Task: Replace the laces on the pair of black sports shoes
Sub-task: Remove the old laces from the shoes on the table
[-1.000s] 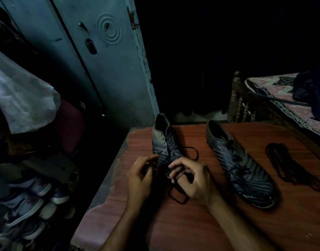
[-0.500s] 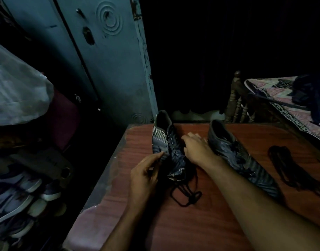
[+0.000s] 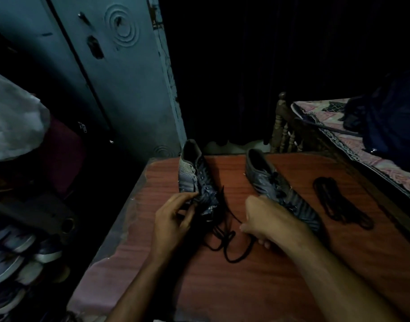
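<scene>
A: Two black sports shoes are sitting on the reddish wooden table (image 3: pixel 257 287), openings facing away from the person. The left shoe (image 3: pixel 195 180) is standing near the table's left edge; the right shoe (image 3: pixel 280 191) is lying well apart from it.

B: Hand status?

A: The left hand (image 3: pixel 173 221) is gripping the toe end of the left shoe, fingers curled against its side. The right hand (image 3: pixel 266 220) is closing into a fist around the loose black lace (image 3: pixel 227 242), which is trailing from that shoe's front and looping on the table between both hands.

B: Spare parts?

A: One bundle of black laces (image 3: pixel 341 203) is lying on the table, right of the right shoe and not touching it.

B: Containers?

A: Both shoe openings are showing only dark interiors; contents cannot be determined. The rack (image 3: pixel 15 247) at lower left is holding several other shoes. A bed (image 3: pixel 352 145) with a dark bag (image 3: pixel 389 117) on it is standing beyond the table's right side.
</scene>
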A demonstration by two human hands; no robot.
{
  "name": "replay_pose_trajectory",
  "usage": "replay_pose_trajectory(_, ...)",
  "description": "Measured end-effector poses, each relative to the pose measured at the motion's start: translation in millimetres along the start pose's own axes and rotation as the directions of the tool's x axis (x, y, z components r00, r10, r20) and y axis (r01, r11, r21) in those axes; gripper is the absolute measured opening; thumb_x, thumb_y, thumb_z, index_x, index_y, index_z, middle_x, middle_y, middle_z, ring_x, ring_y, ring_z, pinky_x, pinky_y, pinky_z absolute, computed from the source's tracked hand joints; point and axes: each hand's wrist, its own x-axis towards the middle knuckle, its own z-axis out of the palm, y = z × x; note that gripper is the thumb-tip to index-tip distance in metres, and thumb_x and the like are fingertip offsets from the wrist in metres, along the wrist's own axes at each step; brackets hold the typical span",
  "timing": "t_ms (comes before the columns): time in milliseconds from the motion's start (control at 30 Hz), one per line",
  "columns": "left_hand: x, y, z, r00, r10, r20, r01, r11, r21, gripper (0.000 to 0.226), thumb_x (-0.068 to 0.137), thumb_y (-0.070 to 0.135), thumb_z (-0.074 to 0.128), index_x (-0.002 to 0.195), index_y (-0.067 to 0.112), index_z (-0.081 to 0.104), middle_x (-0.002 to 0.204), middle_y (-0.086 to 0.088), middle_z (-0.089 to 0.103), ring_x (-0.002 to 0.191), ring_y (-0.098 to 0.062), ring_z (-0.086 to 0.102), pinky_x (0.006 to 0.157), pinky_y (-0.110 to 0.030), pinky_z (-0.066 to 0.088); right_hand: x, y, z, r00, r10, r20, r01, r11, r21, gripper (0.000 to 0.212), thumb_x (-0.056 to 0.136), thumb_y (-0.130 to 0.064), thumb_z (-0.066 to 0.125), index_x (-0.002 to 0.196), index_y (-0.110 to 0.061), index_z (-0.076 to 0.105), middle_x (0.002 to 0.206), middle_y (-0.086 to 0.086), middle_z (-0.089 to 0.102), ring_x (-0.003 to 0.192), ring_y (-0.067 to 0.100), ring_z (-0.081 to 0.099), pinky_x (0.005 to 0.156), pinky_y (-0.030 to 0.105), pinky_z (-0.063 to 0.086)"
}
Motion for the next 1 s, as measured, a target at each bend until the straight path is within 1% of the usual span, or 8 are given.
replay_pose_trajectory(167,-2,8,0,0.998,-0.012,-0.062,0.013,1.0,0.018,0.032,0.09,-0.004,0.072,0.107,0.021,0.08,0.104,0.019,0.074,0.094,0.001,0.07,0.077,-0.017,0.056,46,-11,-8,0.974,-0.106,-0.2,0.108,0.994,0.001,0.014,0.099,-0.014,0.052,0.105,-0.005,0.061,0.106,0.017,0.062,0.096,0.036,0.065,0.068,0.031,0.042)
replay_pose_trajectory(367,0,19,-7,0.994,-0.111,-0.009,0.111,0.994,-0.022,0.041,0.09,-0.003,0.072,0.109,0.033,0.075,0.101,0.025,0.073,0.081,0.004,0.067,0.07,-0.01,0.05,92,-20,24,0.961,-0.176,-0.213,0.154,0.981,-0.118,0.024,0.096,-0.003,0.05,0.115,-0.002,0.064,0.119,0.018,0.057,0.11,0.041,0.062,0.092,0.045,0.05)
replay_pose_trajectory(500,7,23,-13,0.992,-0.126,-0.022,0.126,0.992,0.0,0.033,0.086,0.0,0.078,0.105,0.028,0.078,0.101,0.018,0.074,0.081,0.005,0.068,0.071,-0.01,0.051,86,-18,20,0.946,-0.223,-0.235,0.191,0.97,-0.149,0.019,0.093,-0.004,0.053,0.108,-0.003,0.065,0.114,0.018,0.062,0.109,0.039,0.064,0.09,0.042,0.052)
replay_pose_trajectory(633,4,34,-10,0.961,-0.263,-0.082,0.249,0.957,-0.151,0.021,0.086,0.011,0.082,0.078,0.027,0.071,0.075,0.007,0.075,0.07,-0.007,0.072,0.065,-0.031,0.058,59,-12,21,0.955,-0.229,-0.19,0.206,0.969,-0.135,0.01,0.092,-0.012,0.058,0.099,-0.006,0.061,0.104,0.014,0.062,0.1,0.036,0.065,0.078,0.037,0.05)
replay_pose_trajectory(733,0,38,-11,0.957,-0.278,-0.087,0.253,0.942,-0.223,0.017,0.091,0.01,0.077,0.083,0.024,0.071,0.079,0.003,0.075,0.075,-0.014,0.074,0.07,-0.041,0.062,42,-4,18,0.965,-0.106,-0.24,0.145,0.978,0.152,0.018,0.083,-0.015,0.067,0.07,-0.012,0.055,0.072,0.002,0.055,0.068,0.024,0.057,0.054,0.032,0.043)
replay_pose_trajectory(800,3,47,-13,0.948,-0.312,-0.062,0.277,0.907,-0.317,0.02,0.093,0.008,0.074,0.104,0.024,0.078,0.097,0.004,0.079,0.093,-0.017,0.076,0.083,-0.042,0.062,30,-1,10,0.956,-0.018,-0.291,0.182,0.816,0.548,0.016,0.081,-0.014,0.073,0.07,-0.014,0.061,0.063,-0.001,0.06,0.057,0.02,0.058,0.05,0.029,0.042)
replay_pose_trajectory(867,10,58,-9,0.946,-0.32,-0.052,0.278,0.884,-0.376,0.02,0.094,0.007,0.072,0.108,0.019,0.079,0.102,0.0,0.08,0.098,-0.02,0.075,0.087,-0.042,0.06,16,-8,-5,0.942,-0.037,-0.335,0.303,0.53,0.792,0.014,0.084,-0.006,0.071,0.074,-0.012,0.063,0.057,0.0,0.059,0.052,0.022,0.058,0.049,0.032,0.047)
replay_pose_trajectory(1000,28,105,2,0.958,-0.285,-0.018,0.238,0.834,-0.498,0.014,0.092,0.005,0.073,0.094,0.016,0.08,0.09,-0.005,0.079,0.085,-0.016,0.073,0.074,-0.032,0.058,-6,-22,-38,0.894,-0.072,-0.442,0.446,0.247,0.86,0.015,0.089,0.003,0.065,0.079,-0.008,0.063,0.06,0.0,0.056,0.052,0.011,0.053,0.045,0.027,0.044)
